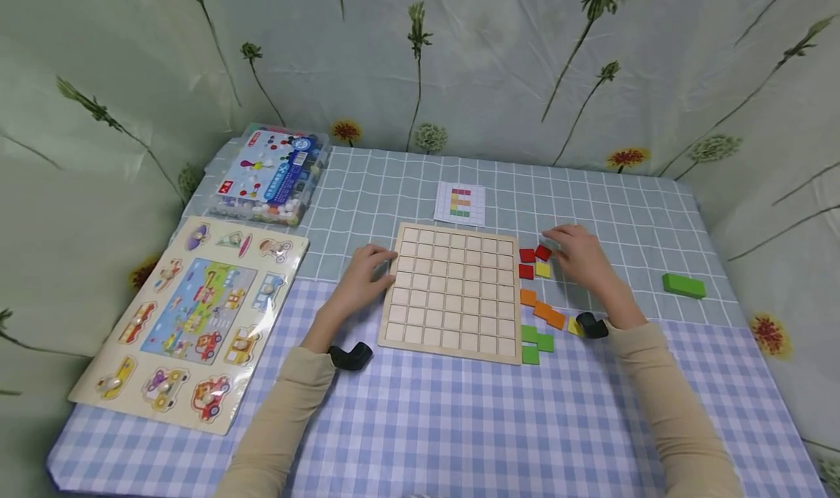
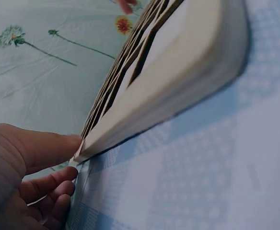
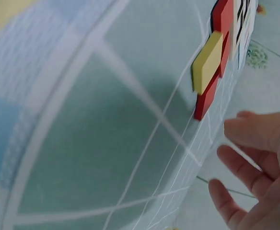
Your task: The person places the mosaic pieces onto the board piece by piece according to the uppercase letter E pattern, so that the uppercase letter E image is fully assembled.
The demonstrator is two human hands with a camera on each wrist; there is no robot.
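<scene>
Tiles (image 1: pixel 527 272) are all lying right of the board (image 1: pixel 453 288), none filling it; left hand (image 1: pixel 358 281) is loosely touching its left edge, right hand (image 1: pixel 582 256) holding nothing.

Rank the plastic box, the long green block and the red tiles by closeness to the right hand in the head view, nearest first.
Measured from the right hand:
1. Red tiles: just left of its fingers.
2. Long green block: off to its right.
3. Plastic box: far left, toward the back.
</scene>
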